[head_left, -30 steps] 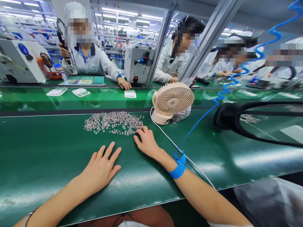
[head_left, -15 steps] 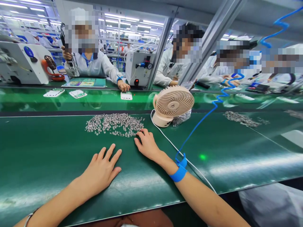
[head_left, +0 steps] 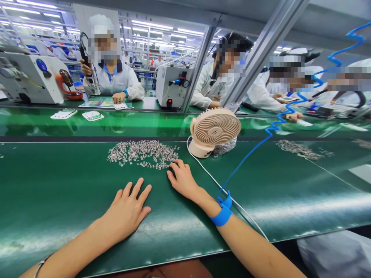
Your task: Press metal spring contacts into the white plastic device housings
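Parts pile [head_left: 145,148]: on the green work surface [head_left: 72,185], left of the fan [head_left: 215,132]; I see its long axis running left to right, pieces too small for me to read their direction.
Left hand [head_left: 126,212]: palm down, nearer my view than the pile, fingers spread apart.
Right hand [head_left: 183,179]: fingertips at the pile's near right edge, fingers bent; I cannot tell whether they pinch a piece.
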`<control>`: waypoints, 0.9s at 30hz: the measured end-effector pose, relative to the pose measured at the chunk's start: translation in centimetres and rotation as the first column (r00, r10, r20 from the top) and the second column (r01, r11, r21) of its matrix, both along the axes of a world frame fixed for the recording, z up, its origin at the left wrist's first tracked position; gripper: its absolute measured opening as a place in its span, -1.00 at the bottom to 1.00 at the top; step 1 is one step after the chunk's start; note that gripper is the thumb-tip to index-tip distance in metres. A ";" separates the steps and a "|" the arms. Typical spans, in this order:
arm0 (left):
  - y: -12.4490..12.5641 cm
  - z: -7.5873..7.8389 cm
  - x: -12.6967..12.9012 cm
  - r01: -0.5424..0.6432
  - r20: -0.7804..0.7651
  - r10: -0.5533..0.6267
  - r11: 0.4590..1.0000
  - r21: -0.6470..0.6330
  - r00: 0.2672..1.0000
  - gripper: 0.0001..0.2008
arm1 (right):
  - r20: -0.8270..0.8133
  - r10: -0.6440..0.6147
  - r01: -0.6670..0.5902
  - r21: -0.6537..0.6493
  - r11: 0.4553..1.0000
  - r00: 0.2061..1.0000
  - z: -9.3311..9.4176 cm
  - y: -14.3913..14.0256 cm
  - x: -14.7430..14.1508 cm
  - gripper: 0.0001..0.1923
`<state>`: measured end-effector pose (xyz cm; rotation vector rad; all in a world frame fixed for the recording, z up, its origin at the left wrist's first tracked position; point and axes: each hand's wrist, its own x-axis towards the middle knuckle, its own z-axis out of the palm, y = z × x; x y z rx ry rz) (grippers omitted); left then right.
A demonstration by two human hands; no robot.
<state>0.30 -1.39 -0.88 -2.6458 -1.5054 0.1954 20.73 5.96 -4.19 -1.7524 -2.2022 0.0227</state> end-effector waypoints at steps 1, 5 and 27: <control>0.0 -0.1 0.0 -0.003 0.005 0.003 1.000 0.004 1.000 -0.50 | 0.001 0.005 -0.005 0.004 1.000 1.000 0.0 0.0 0.0 -0.82; 0.0 -0.4 0.0 -0.009 0.039 0.008 1.000 0.024 0.999 -0.49 | -0.002 0.015 -0.015 0.019 1.000 1.000 -0.1 0.0 0.1 -0.83; 0.0 0.4 0.3 -0.027 -0.021 0.027 0.999 -0.042 0.999 -0.49 | 0.006 -0.015 0.016 -0.056 0.998 1.000 0.4 -0.2 -0.4 -0.80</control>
